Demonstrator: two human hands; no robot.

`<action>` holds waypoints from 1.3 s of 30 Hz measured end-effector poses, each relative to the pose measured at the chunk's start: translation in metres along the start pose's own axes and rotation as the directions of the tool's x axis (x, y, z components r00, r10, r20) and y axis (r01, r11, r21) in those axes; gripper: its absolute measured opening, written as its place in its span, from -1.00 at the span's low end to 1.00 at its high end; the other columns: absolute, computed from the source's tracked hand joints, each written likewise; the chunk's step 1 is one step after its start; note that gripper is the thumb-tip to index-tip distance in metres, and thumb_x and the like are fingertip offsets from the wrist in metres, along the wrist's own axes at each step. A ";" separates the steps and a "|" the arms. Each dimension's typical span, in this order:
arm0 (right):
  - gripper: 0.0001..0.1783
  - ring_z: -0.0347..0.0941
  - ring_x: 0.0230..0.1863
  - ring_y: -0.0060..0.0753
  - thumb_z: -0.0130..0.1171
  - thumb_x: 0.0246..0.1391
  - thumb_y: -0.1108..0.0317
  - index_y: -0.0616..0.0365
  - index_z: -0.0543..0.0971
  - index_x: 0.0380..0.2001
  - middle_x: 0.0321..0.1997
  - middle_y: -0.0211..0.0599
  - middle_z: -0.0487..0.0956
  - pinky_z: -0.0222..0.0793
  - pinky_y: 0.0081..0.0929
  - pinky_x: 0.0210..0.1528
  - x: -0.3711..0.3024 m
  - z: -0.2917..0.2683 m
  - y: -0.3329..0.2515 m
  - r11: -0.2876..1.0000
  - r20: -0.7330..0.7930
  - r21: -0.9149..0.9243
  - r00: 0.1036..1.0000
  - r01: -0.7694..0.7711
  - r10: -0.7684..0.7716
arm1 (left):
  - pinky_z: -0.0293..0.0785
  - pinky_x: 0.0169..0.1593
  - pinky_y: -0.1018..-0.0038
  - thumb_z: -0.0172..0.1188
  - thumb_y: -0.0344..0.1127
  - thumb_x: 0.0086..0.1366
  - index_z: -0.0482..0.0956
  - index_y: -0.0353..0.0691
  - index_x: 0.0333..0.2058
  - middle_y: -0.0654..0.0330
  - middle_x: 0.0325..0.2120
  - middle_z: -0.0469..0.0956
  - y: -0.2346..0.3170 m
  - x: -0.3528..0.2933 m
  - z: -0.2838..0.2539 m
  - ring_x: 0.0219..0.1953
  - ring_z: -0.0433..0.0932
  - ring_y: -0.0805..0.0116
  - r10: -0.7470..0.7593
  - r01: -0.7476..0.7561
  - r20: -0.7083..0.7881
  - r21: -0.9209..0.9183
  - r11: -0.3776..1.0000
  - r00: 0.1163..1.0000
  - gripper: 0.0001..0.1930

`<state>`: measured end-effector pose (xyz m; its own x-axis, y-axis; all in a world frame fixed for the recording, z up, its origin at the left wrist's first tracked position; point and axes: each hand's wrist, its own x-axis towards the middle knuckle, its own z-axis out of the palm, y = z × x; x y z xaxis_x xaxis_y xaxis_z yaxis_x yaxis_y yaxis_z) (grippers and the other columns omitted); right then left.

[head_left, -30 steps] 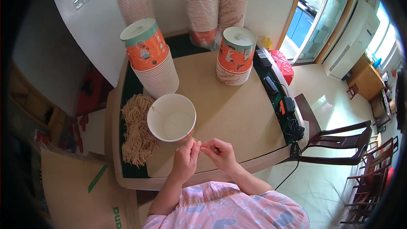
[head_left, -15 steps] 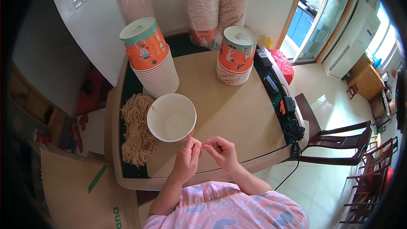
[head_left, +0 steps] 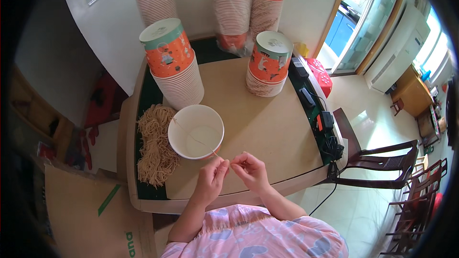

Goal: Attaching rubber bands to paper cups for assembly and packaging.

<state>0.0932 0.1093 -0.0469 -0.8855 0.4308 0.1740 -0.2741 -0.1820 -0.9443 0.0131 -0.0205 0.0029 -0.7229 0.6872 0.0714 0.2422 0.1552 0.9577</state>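
Observation:
A white-lined paper bucket (head_left: pixel 196 114) stands open side up near the table's front, left of centre. Thin tan twine (head_left: pixel 191 136) runs from the bucket's far left wall across its mouth, over the near right rim and to my fingers. My left hand (head_left: pixel 212 177) pinches the twine just off that rim. Close beside it, my right hand (head_left: pixel 250 172) is closed in a pinch, fingertips almost meeting the left ones; what lies between them is too small to make out. Left of the bucket lies a loose bundle of tan twine pieces (head_left: pixel 157 148).
Upside-down bucket stacks with orange and green print stand behind: the left stack (head_left: pixel 174 67), the right stack (head_left: pixel 270 64) and several by the wall. Black power adapters (head_left: pixel 325 120) and cables line the table's right edge. A cardboard box (head_left: pixel 91 210) sits at lower left, a dark chair (head_left: pixel 382 162) at right.
The view has shifted slightly. My fingertips have drawn a little apart, and the twine over the bucket looks slacker. Both hands keep their pinch.

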 end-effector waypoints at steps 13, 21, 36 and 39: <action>-0.90 0.09 -0.56 -0.87 0.16 0.11 0.64 0.22 0.49 -0.35 -0.55 -0.65 0.35 -0.02 -0.80 -0.53 -0.001 0.008 -0.006 0.978 -0.075 -0.194 0.993 0.080 -0.096 | 0.28 -0.47 0.52 -0.01 -0.34 0.41 0.37 -0.28 -0.43 0.26 -0.65 0.35 -0.006 0.001 0.002 -0.57 0.31 0.53 -0.004 0.006 0.027 -0.061 0.998 1.000 -0.79; -0.88 0.04 -0.58 -0.86 0.17 0.08 0.65 0.22 0.51 -0.34 -0.59 -0.69 0.27 -0.04 -0.80 -0.55 0.001 0.006 -0.005 0.961 -0.081 -0.248 0.986 0.121 -0.145 | 0.31 -0.45 0.52 -0.01 -0.36 0.39 0.39 -0.28 -0.39 0.24 -0.63 0.39 -0.009 0.003 0.002 -0.56 0.35 0.51 -0.005 0.008 0.042 -0.067 0.998 0.999 -0.84; -0.88 0.04 -0.59 -0.87 0.23 0.04 0.64 0.21 0.53 -0.38 -0.61 -0.71 0.27 -0.06 -0.79 -0.57 0.001 0.008 -0.005 0.950 -0.077 -0.285 0.985 0.124 -0.152 | 0.32 -0.48 0.49 0.00 -0.37 0.38 0.40 -0.29 -0.36 0.22 -0.65 0.41 -0.012 0.003 0.001 -0.59 0.39 0.48 0.000 0.000 0.005 -0.054 0.999 1.000 -0.87; -0.89 0.03 -0.60 -0.87 0.24 0.03 0.63 0.22 0.54 -0.39 -0.62 -0.70 0.28 -0.07 -0.78 -0.58 0.001 0.009 -0.008 0.942 -0.082 -0.308 0.983 0.132 -0.164 | 0.31 -0.50 0.46 0.02 -0.36 0.37 0.41 -0.30 -0.38 0.17 -0.66 0.38 -0.009 0.003 -0.001 -0.61 0.37 0.45 0.011 -0.011 -0.008 0.007 1.000 1.000 -0.85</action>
<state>0.0906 0.1032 -0.0368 -0.7948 0.5255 0.3035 -0.2596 0.1575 -0.9528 0.0086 -0.0203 -0.0050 -0.7253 0.6832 0.0843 0.2547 0.1526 0.9549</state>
